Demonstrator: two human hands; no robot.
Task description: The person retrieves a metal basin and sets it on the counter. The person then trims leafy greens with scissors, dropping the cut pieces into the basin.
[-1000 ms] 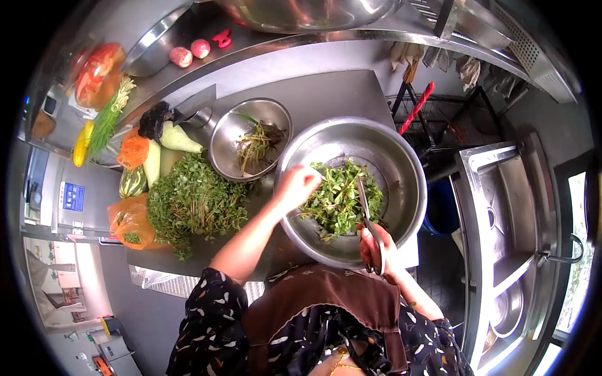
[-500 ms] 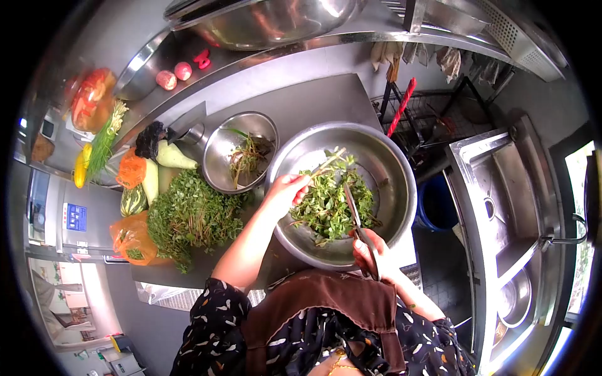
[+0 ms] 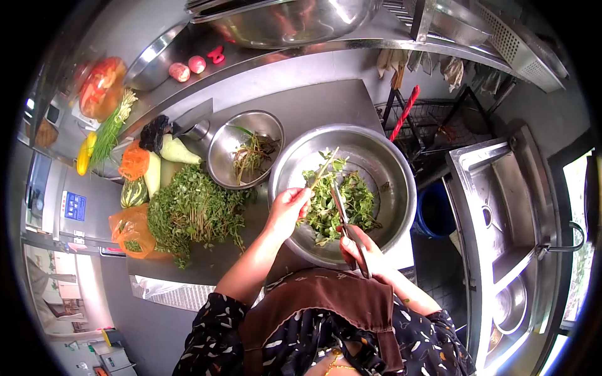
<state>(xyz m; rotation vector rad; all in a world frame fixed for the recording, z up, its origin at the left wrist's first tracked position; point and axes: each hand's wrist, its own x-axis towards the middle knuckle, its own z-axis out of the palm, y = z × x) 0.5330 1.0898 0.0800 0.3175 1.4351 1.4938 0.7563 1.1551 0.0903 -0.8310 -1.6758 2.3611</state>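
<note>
My left hand [image 3: 290, 210] pinches a leafy green stem [image 3: 325, 168] above the left part of a large steel bowl [image 3: 401, 216]. Scissors [image 3: 340, 203] are gripped in my right hand [image 3: 364, 247] at the bowl's near side, their blades pointing up and away, close beside the stem. Cut greens [image 3: 357, 203] lie in the bowl below both hands. To the left stands a smaller steel bowl [image 3: 219, 153] with wilted stems and trimmings [image 3: 252, 160] in it. A big heap of leafy greens [image 3: 194, 210] rests on the steel table, left of my left forearm.
Left of the heap are an orange bag [image 3: 132, 232], a striped squash [image 3: 134, 193] and pale gourds [image 3: 180, 150]. A shelf [image 3: 251, 57] runs along the back. A sink [image 3: 501, 182] stands at the right, with a blue bin [image 3: 434, 210] between it and the table [image 3: 313, 100].
My right hand and the scissors have shifted left, bringing the blades nearer the stem in my left hand. The whole view has also shifted slightly.
</note>
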